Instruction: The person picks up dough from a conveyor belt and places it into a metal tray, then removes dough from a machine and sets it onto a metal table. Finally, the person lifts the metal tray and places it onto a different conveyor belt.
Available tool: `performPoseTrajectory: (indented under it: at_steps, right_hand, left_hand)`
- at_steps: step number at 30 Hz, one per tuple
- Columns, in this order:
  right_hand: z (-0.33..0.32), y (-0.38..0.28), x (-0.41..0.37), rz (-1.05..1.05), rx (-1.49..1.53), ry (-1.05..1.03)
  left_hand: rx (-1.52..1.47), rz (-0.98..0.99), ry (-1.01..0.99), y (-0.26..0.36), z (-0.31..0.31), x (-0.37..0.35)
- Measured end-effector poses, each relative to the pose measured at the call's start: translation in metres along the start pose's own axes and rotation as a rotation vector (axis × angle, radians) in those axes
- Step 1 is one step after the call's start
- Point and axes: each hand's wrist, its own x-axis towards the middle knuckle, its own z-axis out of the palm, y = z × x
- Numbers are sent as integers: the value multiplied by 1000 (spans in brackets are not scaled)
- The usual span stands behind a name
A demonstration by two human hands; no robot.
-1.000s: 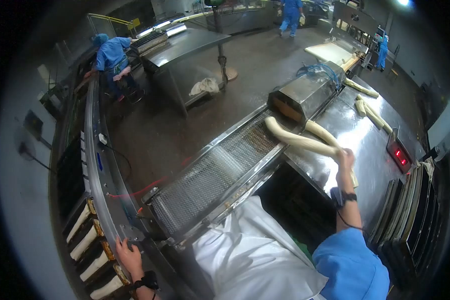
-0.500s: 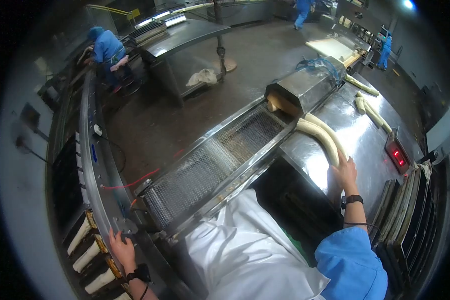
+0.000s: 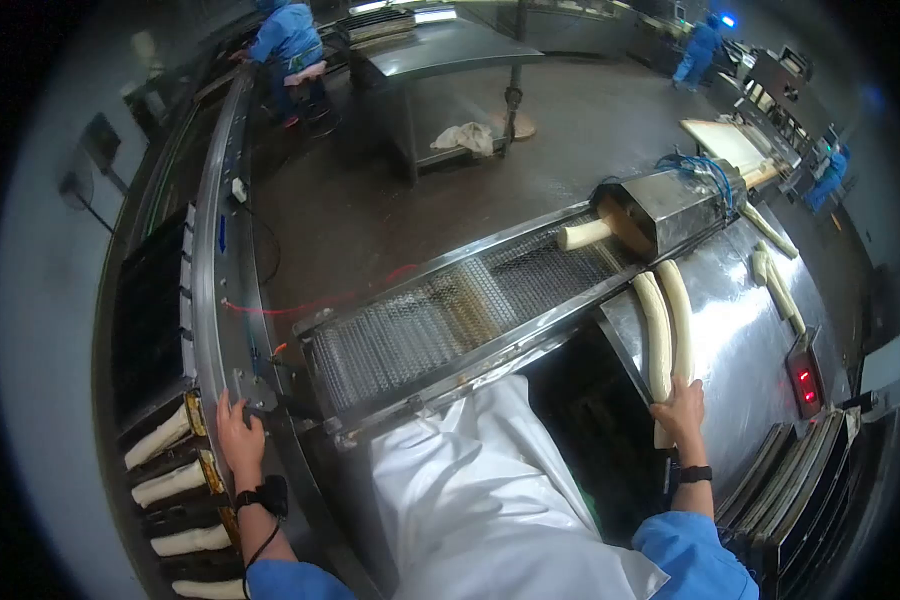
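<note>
Two long pale dough rolls point(image 3: 658, 335) lie side by side on the steel table point(image 3: 725, 290), pointing toward the conveyor. My right hand point(image 3: 681, 408) is closed over their near ends. On the metal rail at the left rests my left hand point(image 3: 240, 437), its fingers apart and holding nothing. Left of that hand, several dough rolls point(image 3: 168, 485) sit in dark trays. Another dough roll point(image 3: 584, 234) sticks out of the metal housing point(image 3: 670, 205) onto the mesh conveyor point(image 3: 460, 310).
More dough pieces point(image 3: 778, 285) lie farther back on the table, near a scale with a red display point(image 3: 806, 386). Upright trays point(image 3: 785, 490) stand at the lower right. A co-worker point(image 3: 288, 45) sits at the upper left; two other people are in the background.
The dough roll at the housing now reaches farther onto the mesh. The two rolls under my right hand lie straighter, and that hand is lower in view. The whole view has turned leftward.
</note>
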Motion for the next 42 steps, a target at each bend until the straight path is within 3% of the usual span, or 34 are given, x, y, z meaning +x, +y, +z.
performPoseTrajectory:
  at_steps: [4, 6, 7, 10, 12, 13, 14, 15, 18, 21, 23, 24, 28, 33, 35, 40, 42]
  right_hand:
    - [3, 7, 19, -15, -17, 40]
    - [-5, 32, 47, -86, 282, -136]
    - [-22, 29, 51, 81, 274, -198]
    - [-26, 57, 74, 37, 159, -98]
    - [-40, 34, 72, 12, -231, 179]
    - [-25, 39, 97, -114, -134, 192]
    - [-21, 28, 119, -363, -377, 6]
    - [-18, 9, 124, -277, -69, -31]
    - [20, -25, 151, -333, 17, 146]
    - [15, -55, 147, -349, 154, 60]
    - [-5, -58, 141, -528, 881, -252]
    - [-17, -62, 127, -516, 1168, -322]
    - [-34, -39, 118, -702, 1401, -330]
    - [-47, -24, 108, -803, 1232, -188]
    - [-41, -19, 107, -595, 1252, -222]
    - [-1, 10, 143, -440, 1193, -98]
    - [0, 24, 162, -466, 728, 218]
  left_hand:
    - [-50, 0, -16, -1, -2, 1]
    - [-49, 12, -31, -3, 0, 1]
    - [-42, 2, -29, -4, 0, -1]
    - [-34, 14, -37, -4, -2, -1]
    - [-40, -21, -46, 3, -4, -1]
    - [-40, -15, -52, 5, -3, -2]
    - [-67, -28, -36, 5, -1, -4]
    - [-93, -42, -20, 4, 0, -6]
    - [-212, -86, 81, 15, 23, -19]
    - [-317, -43, 64, 56, 23, -30]
    - [-362, 25, 18, 88, 27, -33]
    - [-406, 75, -38, 104, 28, -33]
    - [-478, 263, -175, 182, 42, -14]
    - [-501, 493, -266, 300, 63, 25]
    - [-504, 563, -285, 333, 78, 39]
    - [-449, 542, -208, 353, 118, 53]
    - [-438, 504, -204, 341, 117, 60]
